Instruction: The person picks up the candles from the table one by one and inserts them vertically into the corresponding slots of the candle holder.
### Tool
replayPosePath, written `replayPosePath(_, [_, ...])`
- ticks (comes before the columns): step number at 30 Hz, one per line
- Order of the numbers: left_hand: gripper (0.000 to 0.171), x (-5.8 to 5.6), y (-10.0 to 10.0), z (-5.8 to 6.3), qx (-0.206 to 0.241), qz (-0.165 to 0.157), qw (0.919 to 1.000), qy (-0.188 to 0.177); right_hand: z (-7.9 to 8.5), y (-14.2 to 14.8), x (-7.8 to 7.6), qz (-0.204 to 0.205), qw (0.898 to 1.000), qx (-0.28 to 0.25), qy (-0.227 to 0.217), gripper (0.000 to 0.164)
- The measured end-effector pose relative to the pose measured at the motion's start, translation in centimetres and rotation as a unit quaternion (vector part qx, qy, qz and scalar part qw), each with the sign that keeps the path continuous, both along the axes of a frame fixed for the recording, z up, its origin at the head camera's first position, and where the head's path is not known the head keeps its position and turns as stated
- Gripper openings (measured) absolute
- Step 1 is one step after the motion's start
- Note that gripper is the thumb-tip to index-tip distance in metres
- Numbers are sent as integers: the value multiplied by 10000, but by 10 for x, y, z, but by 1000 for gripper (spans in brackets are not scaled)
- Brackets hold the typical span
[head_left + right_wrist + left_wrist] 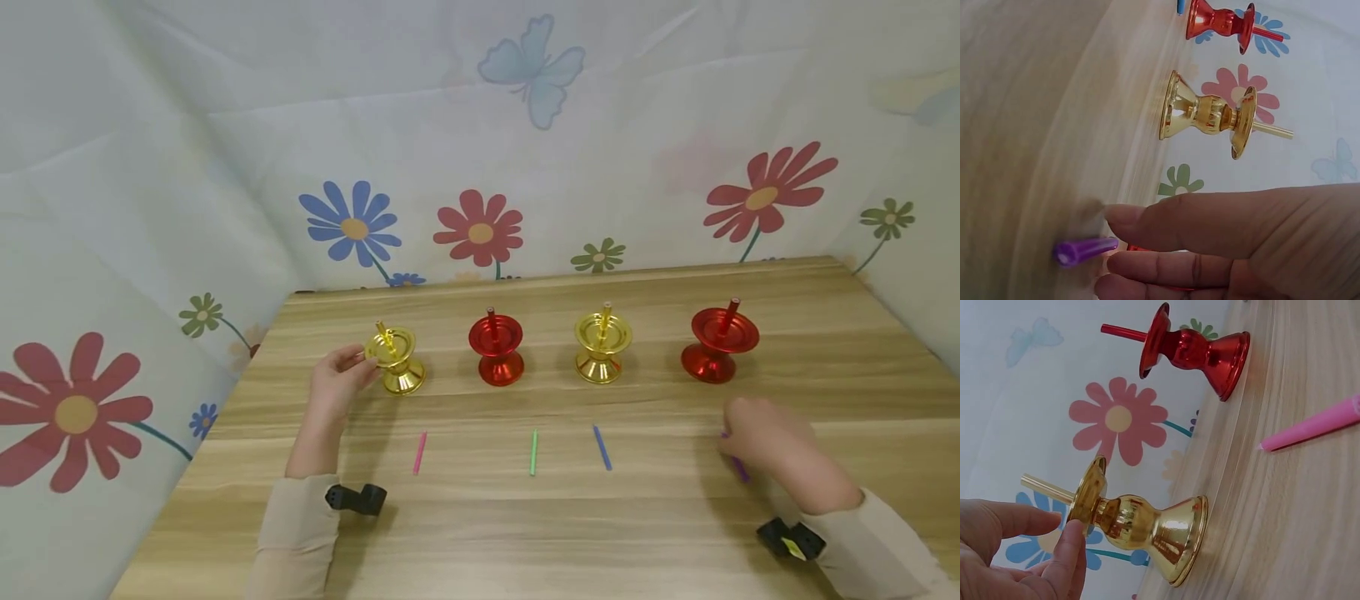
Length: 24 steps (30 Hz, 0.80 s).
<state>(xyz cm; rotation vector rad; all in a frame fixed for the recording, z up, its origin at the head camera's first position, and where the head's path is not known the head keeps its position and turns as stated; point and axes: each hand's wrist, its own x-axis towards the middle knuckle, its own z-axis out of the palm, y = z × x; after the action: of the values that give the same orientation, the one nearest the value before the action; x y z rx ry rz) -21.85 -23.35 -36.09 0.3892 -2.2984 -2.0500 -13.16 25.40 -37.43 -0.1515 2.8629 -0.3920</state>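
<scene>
At the far left of the row, my left hand (pixel 341 379) has its thumb and fingertips at the dish rim of a gold candle holder (pixel 1132 522), pinching it. That holder stands upright on the table, with a thin tube rising from its dish. On the right, my right hand (pixel 768 442) reaches low over a purple candle (pixel 1085 250) lying on the wood. In the right wrist view its thumb and fingers (pixel 1160 265) stand parted on either side of the candle's far end. The hand covers part of that candle in the head view.
A red holder (pixel 501 354), another gold holder (pixel 600 354) and a second red holder (pixel 712 354) continue the row. Pink (pixel 420 452), green (pixel 534 452) and blue (pixel 602 447) candles lie in front. Behind the wooden table (pixel 480 542) hangs a flower-printed cloth (pixel 420 150).
</scene>
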Motion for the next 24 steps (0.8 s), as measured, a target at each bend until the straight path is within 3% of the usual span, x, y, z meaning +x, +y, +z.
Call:
replayPosePath(15, [52, -5, -7, 2, 724, -103, 9965, -406, -2, 1, 1, 25, 10000, -77, 12, 14])
replayPosePath(24, [55, -9, -11, 4, 622, -347, 9957, -601, -5, 2, 1, -25, 9998, -166, -58, 23])
